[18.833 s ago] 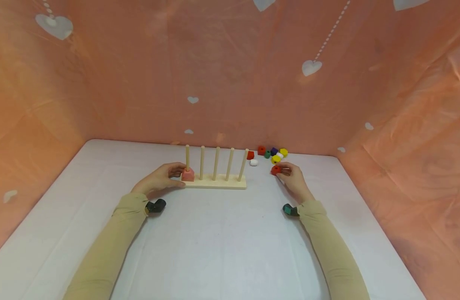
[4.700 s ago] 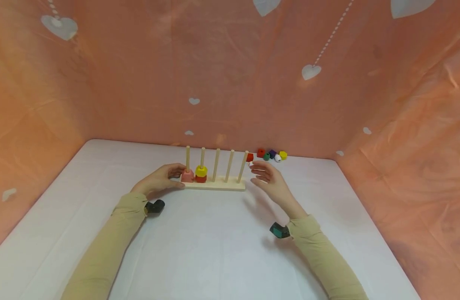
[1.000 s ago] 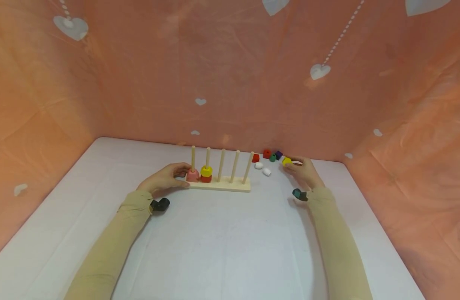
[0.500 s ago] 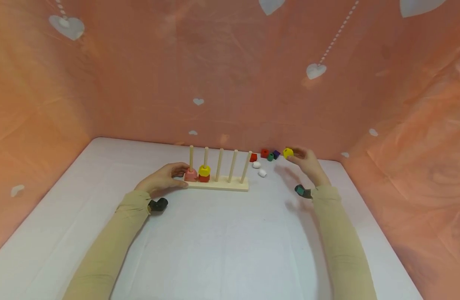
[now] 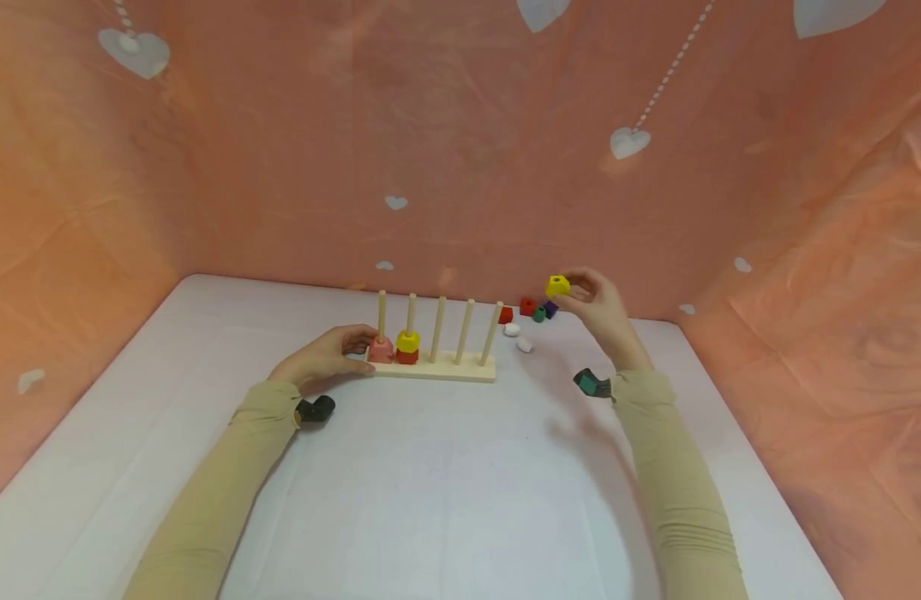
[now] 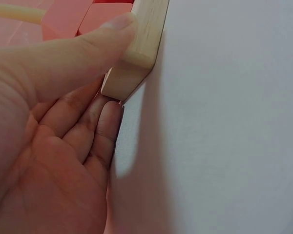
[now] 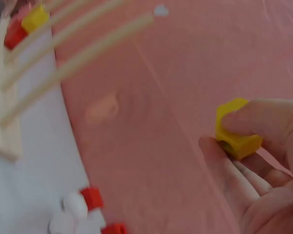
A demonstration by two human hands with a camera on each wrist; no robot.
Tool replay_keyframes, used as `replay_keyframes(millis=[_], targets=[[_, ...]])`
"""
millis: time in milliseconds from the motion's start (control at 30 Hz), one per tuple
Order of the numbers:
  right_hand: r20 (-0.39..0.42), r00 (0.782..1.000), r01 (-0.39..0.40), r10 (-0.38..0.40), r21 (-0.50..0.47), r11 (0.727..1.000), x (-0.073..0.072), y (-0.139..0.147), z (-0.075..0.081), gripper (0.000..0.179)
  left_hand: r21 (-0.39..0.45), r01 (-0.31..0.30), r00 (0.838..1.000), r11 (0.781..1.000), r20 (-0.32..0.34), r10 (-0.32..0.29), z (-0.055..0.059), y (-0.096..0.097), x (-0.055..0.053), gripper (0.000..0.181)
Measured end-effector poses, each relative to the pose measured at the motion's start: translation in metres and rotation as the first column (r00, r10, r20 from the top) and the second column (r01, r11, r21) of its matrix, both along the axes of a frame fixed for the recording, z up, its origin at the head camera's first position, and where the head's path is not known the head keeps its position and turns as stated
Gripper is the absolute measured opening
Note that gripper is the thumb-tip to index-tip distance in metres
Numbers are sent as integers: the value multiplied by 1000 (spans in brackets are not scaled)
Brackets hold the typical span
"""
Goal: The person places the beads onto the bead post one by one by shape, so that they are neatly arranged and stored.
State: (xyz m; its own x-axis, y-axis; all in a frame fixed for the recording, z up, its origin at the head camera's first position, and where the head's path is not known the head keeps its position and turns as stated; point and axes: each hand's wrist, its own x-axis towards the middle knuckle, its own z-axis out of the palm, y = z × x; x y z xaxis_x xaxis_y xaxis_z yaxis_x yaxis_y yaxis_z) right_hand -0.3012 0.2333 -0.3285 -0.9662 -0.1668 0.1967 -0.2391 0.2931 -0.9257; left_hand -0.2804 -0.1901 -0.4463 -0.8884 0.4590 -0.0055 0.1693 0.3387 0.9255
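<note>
In the head view my left hand (image 5: 325,357) holds the left end of a wooden peg board (image 5: 452,372). Its thumb lies on the base (image 6: 149,39) in the left wrist view, its other fingers at the end and far side. A pink bead (image 5: 381,351) is on the leftmost peg. On the second peg a yellow bead (image 5: 407,341) sits over a red bead (image 5: 407,357); the other pegs are bare. Raised above the table, my right hand (image 5: 598,310) pinches another yellow bead (image 7: 239,129) between thumb and fingers, its hole showing.
Right of the board lie two white beads (image 5: 512,330), two red beads (image 5: 528,306), a green bead (image 5: 538,314) and a dark purple bead (image 5: 551,309). An orange cloth (image 5: 460,167) with hearts rises behind the white table (image 5: 445,483).
Since the oldest frame, a red and a yellow bead have come onto the second peg. In the last second my right hand lifted another yellow bead and moved it leftward. My left hand stayed.
</note>
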Motion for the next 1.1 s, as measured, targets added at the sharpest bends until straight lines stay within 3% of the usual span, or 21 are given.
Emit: replay_keyframes(millis=[600, 800, 1100], targets=[[-99, 984, -157, 146, -111, 981, 13, -73, 34, 35, 2, 12, 1000, 1000, -4, -12, 0, 0, -1, 64], [-155, 964, -237, 216, -132, 963, 21, -102, 37, 33, 5, -10, 1000, 1000, 28, 9, 1, 1, 2, 65], [-188, 937, -322, 295, -134, 937, 29, -145, 29, 33, -13, -6, 1000, 1000, 14, 6, 0, 0, 0, 63]])
